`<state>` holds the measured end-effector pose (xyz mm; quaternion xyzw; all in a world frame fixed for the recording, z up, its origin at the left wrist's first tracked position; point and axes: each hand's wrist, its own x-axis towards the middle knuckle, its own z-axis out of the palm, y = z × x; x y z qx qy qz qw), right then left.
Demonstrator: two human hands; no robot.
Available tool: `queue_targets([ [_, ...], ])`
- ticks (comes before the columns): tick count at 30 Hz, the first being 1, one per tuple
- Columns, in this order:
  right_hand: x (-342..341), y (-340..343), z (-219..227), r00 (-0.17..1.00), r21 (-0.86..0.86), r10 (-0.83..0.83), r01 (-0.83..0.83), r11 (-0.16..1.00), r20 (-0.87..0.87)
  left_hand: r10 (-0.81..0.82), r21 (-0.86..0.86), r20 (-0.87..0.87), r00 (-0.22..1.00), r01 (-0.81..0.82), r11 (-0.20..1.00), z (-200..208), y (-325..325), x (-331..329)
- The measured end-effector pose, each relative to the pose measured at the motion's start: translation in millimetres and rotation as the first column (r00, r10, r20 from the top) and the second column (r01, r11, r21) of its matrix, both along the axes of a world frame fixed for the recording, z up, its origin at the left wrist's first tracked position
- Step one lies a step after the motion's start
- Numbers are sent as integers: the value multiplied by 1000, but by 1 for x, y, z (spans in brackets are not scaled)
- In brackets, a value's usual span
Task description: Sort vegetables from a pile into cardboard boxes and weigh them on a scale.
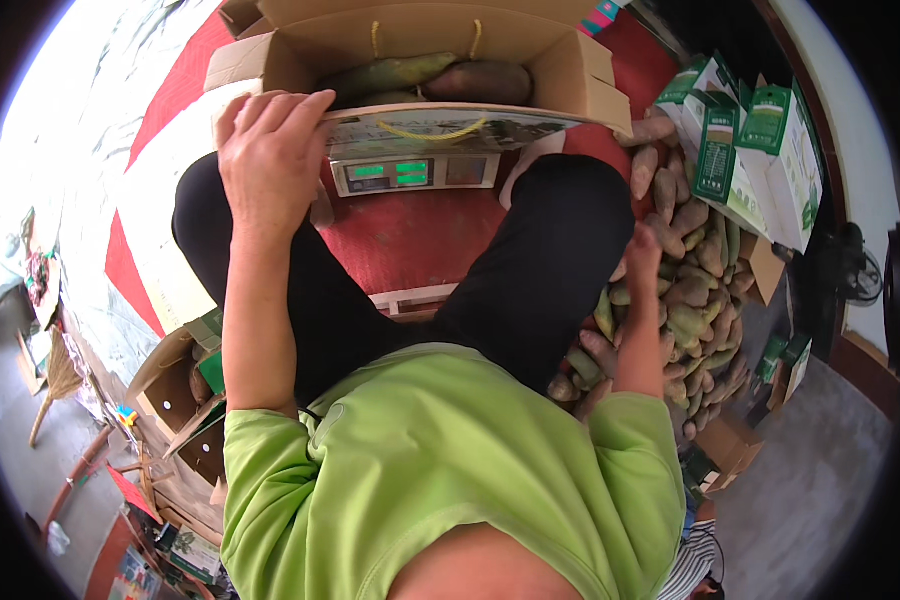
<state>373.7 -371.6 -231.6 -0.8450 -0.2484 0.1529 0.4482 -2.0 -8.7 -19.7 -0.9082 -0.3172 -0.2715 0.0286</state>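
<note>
My left hand (275,150) is closed over the near left edge of an open cardboard box (590,80) with yellow rope handles. Inside the box lie a long green root vegetable (395,74) and a dark reddish-brown one (480,83), with another partly hidden by the front wall. A digital scale (415,174) with green lit digits shows just under the box. My right hand (642,252) is down beside my right knee, at the edge of a large heap of green and pinkish root vegetables (685,320). Its fingers are mostly hidden, and no held thing shows.
Green and white cartons (780,150) stand beyond the heap at the right. At my left are an opened carton (165,385) and a straw broom (58,375). A black fan (855,265) stands by the right wall. A person in a striped top (692,565) is at the lower right.
</note>
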Motion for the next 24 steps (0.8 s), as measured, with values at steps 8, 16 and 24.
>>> queue_targets([
  [8, -87, -187, -126, 972, -765, 193, -224, 604, -132, -25, 2, 101, 995, 25, 1000, -7, -3, 16],
  [16, -148, -134, -117, 700, -593, -474, 90, 800, -534, 8, 140, 20, 1000, -10, 990, -5, -3, -2],
  [24, -64, -246, -217, 824, -408, -439, 284, 868, -358, -28, 133, 57, 998, 20, 991, -18, 0, 2],
])
